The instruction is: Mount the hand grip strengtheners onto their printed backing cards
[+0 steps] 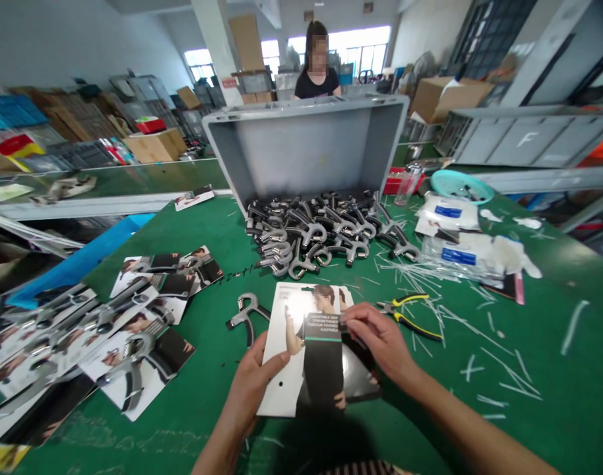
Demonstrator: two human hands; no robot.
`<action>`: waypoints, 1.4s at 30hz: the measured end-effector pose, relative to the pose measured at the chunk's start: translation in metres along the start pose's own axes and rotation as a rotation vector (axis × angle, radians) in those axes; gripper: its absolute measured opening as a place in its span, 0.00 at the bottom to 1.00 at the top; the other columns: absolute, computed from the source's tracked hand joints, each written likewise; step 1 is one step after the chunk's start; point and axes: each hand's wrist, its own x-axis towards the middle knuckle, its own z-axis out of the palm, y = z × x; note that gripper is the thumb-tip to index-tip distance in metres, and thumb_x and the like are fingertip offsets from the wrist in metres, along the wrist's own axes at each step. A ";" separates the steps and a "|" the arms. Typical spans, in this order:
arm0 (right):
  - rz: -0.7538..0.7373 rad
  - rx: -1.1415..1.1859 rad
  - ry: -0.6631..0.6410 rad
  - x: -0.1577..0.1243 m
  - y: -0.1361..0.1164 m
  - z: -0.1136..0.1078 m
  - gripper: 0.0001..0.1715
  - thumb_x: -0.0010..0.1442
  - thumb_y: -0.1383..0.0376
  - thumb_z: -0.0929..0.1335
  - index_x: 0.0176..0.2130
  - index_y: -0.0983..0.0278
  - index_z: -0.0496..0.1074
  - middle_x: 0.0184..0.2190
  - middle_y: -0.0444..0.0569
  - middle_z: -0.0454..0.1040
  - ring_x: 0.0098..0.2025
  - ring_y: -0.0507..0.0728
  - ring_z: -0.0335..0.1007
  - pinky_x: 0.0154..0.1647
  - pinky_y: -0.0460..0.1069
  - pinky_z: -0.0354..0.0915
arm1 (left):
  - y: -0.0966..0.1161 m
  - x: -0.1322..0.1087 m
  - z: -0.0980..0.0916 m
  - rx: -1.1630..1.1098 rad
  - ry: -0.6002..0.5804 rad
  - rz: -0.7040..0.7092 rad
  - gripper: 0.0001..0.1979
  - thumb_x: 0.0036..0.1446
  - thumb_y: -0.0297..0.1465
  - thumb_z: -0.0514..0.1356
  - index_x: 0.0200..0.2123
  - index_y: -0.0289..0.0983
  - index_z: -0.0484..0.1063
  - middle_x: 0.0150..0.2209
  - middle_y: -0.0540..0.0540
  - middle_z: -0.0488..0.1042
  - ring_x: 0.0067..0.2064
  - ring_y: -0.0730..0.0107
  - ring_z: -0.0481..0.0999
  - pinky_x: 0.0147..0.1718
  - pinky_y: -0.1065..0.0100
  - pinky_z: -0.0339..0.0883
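My left hand grips a printed packaging card by its left edge, thumb on the front. The card is white and black, with a picture of a person and a small hole at lower left. At its right edge my right hand is pinched closed; whatever is between those fingertips, if anything, is too small to make out. More cards lie on the table behind and right of the held one. Just beyond my left hand lies a grey and black hand grip strengthener. Yellow-and-black pliers rest right of my right hand.
A grey crate lies tipped on its side, hand grips heaped at its mouth. Carded grips pile up at left. Thin white ties, plastic packets and a turquoise basin are at right. A person is behind the crate.
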 end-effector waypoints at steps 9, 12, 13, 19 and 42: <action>0.294 -0.793 0.188 0.066 0.121 -0.145 0.09 0.60 0.64 0.65 0.37 0.65 0.74 0.42 0.57 0.72 0.44 0.63 0.70 0.44 0.56 0.64 | 0.000 0.021 0.013 0.214 -0.137 -0.077 0.28 0.49 0.39 0.68 0.52 0.36 0.71 0.38 0.43 0.82 0.26 0.66 0.78 0.26 0.70 0.67; 0.361 -0.854 0.189 0.084 0.133 -0.154 0.07 0.59 0.64 0.67 0.34 0.64 0.74 0.40 0.56 0.72 0.39 0.63 0.71 0.38 0.54 0.63 | 0.006 0.013 0.009 0.095 -0.117 -0.076 0.27 0.49 0.38 0.69 0.52 0.35 0.71 0.40 0.43 0.81 0.31 0.64 0.80 0.30 0.68 0.70; 0.369 -0.860 0.180 0.086 0.135 -0.155 0.07 0.58 0.64 0.67 0.32 0.64 0.74 0.39 0.56 0.73 0.39 0.63 0.71 0.37 0.53 0.62 | 0.007 0.009 0.005 0.041 -0.105 -0.077 0.27 0.48 0.37 0.70 0.52 0.36 0.71 0.41 0.43 0.81 0.34 0.62 0.80 0.33 0.67 0.71; 0.341 -0.789 0.174 0.085 0.128 -0.164 0.11 0.62 0.61 0.64 0.36 0.63 0.74 0.38 0.55 0.76 0.39 0.62 0.71 0.39 0.53 0.61 | 0.005 -0.005 -0.013 -0.107 0.089 -0.074 0.28 0.40 0.33 0.73 0.47 0.33 0.75 0.45 0.41 0.81 0.43 0.58 0.80 0.43 0.65 0.72; 0.203 0.289 -0.091 0.074 -0.020 -0.006 0.14 0.61 0.53 0.70 0.38 0.60 0.69 0.33 0.48 0.77 0.30 0.55 0.76 0.32 0.50 0.73 | -0.003 0.025 -0.050 0.085 -0.170 0.115 0.20 0.48 0.36 0.68 0.43 0.31 0.75 0.29 0.47 0.74 0.23 0.75 0.69 0.19 0.75 0.65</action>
